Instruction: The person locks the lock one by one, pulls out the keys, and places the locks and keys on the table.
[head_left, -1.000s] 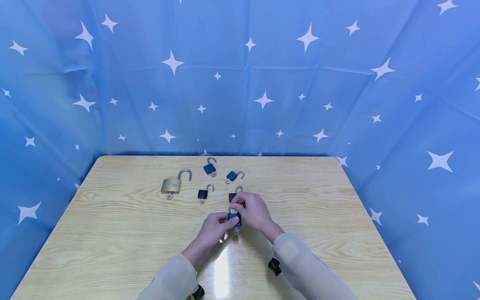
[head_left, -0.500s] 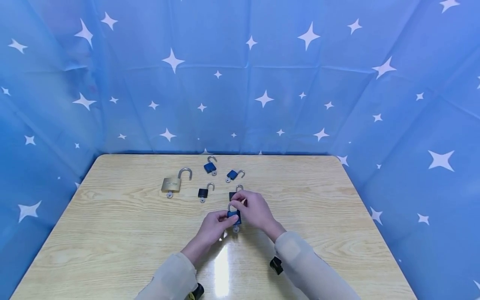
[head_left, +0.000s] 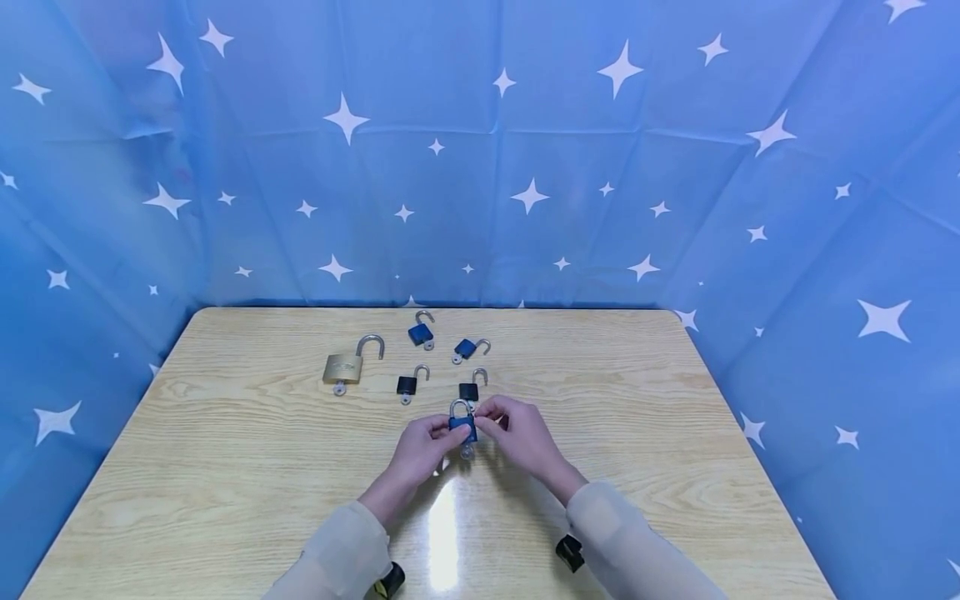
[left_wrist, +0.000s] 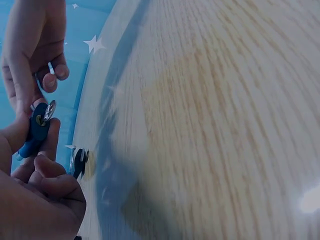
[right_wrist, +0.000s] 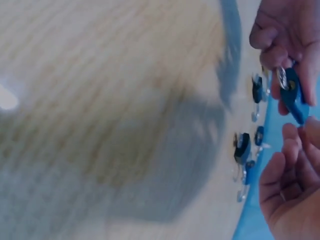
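Upright in my left hand [head_left: 420,450] is a small blue padlock [head_left: 462,425], gripped by the body between thumb and fingers. Its shackle stands up at the top, and a key [head_left: 467,452] pokes out of the bottom. My right hand [head_left: 521,437] pinches at the padlock's right edge with thumb and forefinger. In the left wrist view the key's round silver head [left_wrist: 49,110] shows against the blue body [left_wrist: 37,129]. The right wrist view has the right hand's fingertips [right_wrist: 301,131] at the end of the padlock [right_wrist: 295,95], its other fingers curled loosely.
Beyond the hands lie several open padlocks with keys: a black one [head_left: 468,392] just behind, another black one [head_left: 407,385], two blue ones [head_left: 422,334] [head_left: 465,348] and a large brass one [head_left: 342,368]. A blue starred curtain [head_left: 480,167] hangs behind the wooden table [head_left: 225,467].
My right hand has moved down from the shackle to the padlock's right edge, uncovering the black padlock behind. The held padlock has shifted slightly left and turned, its shackle now showing more fully.
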